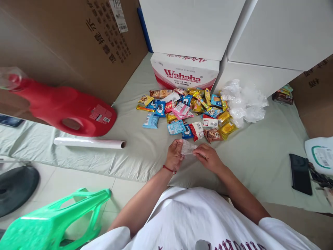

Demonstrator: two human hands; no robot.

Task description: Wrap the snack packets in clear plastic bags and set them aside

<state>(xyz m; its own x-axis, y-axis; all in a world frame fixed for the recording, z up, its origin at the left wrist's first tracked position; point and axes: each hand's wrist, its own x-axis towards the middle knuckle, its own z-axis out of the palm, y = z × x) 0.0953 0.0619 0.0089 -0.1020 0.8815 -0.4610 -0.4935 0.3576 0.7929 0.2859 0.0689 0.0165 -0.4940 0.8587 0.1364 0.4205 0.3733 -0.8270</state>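
A small, clear plastic bag point(187, 147) is stretched between my two hands, close to the front edge of the cloth-covered surface. My left hand point(174, 154), with a red string bracelet at its wrist, is closed on the bag's left side. The fingers of my right hand point(208, 157) pinch its right end. Just beyond my hands lies a pile of wrapped snacks point(182, 110) in blue, red, pink, yellow and brown packets. A heap of crumpled clear plastic bags point(244, 102) touches the pile's right side.
Behind the snacks stands a Wahaha carton point(186, 71) against white boxes point(192, 24). At left are a red jug point(70, 111), a plastic-film roll point(90, 142) and a green stool point(57, 215). A black phone point(300, 173) and a white bottle point(321, 154) lie at right.
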